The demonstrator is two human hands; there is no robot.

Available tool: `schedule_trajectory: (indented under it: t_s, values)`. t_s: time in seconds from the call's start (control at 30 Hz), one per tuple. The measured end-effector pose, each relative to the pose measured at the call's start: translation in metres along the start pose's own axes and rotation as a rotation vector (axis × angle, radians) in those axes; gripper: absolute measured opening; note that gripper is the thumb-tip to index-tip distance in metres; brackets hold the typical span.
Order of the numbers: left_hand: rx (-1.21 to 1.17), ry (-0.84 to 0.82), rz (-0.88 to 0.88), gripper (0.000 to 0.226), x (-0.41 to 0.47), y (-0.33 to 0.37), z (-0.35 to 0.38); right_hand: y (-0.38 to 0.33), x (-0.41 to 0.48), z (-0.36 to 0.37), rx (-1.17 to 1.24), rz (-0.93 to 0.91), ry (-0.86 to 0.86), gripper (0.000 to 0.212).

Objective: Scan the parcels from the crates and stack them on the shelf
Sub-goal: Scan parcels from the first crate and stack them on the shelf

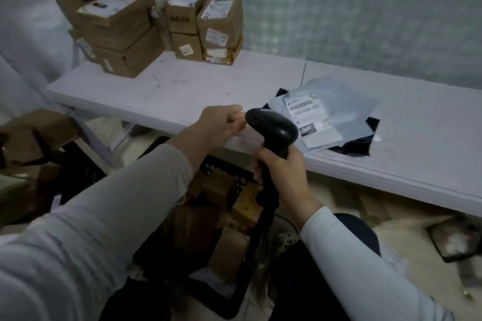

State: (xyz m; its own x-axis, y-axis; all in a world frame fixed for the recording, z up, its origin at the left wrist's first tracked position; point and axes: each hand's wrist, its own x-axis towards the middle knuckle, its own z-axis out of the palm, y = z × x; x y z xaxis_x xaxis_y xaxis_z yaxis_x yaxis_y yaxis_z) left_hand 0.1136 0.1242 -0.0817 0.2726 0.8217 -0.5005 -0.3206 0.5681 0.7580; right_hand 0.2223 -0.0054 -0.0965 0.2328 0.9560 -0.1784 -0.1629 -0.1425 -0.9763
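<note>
1. The right grip [283,169] is wrapped tight round the handle of a black scanner [272,129], with the scanner's head rising just above it.
2. The left grip [221,124] hangs just left of the scanner head, its fingers loosely bent and pinching nothing. Whether the fingertips touch the head cannot be told.
3. A grey mailer parcel [347,109] lies flat on the white counter [182,86], up and to the right of the right grip, near the front edge.
4. The mailer's white label [313,118] faces up, just right of the scanner head.
5. A dark parcel [365,142] lies under the mailer, its corners showing.
6. The scanner's black cable [266,206] drops straight down below the right grip.
7. A black crate [224,164] sits below both grips, under the counter edge, holding brown boxed parcels [229,250].
8. Stacked cardboard boxes [125,23] stand on the counter well beyond the left grip, up and to its left.
</note>
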Motion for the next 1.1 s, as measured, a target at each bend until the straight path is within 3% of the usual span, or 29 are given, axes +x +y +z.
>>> schedule_trajectory:
  t_s: [0.1, 0.2, 0.27, 0.3, 0.37, 0.47, 0.63, 0.83, 1.1]
  values:
    - [0.218, 0.311, 0.082, 0.027, -0.006, -0.023, -0.083, 0.03, 0.008, 0.026, -0.101, 0.115, -0.136, 0.006]
    - [0.373, 0.528, -0.028, 0.038, -0.007, -0.055, -0.163, 0.06, 0.017, 0.049, -0.214, 0.211, -0.226, 0.01]
    - [0.558, 0.593, -0.114, 0.022, -0.011, -0.078, -0.193, 0.076, 0.025, 0.061, -0.268, 0.248, -0.259, 0.006]
    - [0.634, 0.571, -0.114, 0.012, -0.007, -0.091, -0.204, 0.083, 0.03, 0.065, -0.285, 0.266, -0.26, 0.004]
    - [0.796, 0.506, -0.192, 0.035, 0.009, -0.114, -0.217, 0.094, 0.041, 0.073, -0.312, 0.298, -0.247, 0.004]
    - [1.055, 0.382, -0.224, 0.052, 0.035, -0.14, -0.233, 0.109, 0.062, 0.082, -0.342, 0.341, -0.226, 0.005]
    - [1.466, 0.14, -0.375, 0.112, 0.085, -0.19, -0.258, 0.132, 0.091, 0.094, -0.356, 0.408, -0.232, 0.009]
    - [1.47, 0.124, -0.377, 0.082, 0.098, -0.209, -0.251, 0.144, 0.109, 0.099, -0.387, 0.43, -0.227, 0.011]
    - [1.467, 0.281, -0.347, 0.118, 0.06, -0.158, -0.245, 0.118, 0.093, 0.097, -0.335, 0.384, -0.224, 0.007]
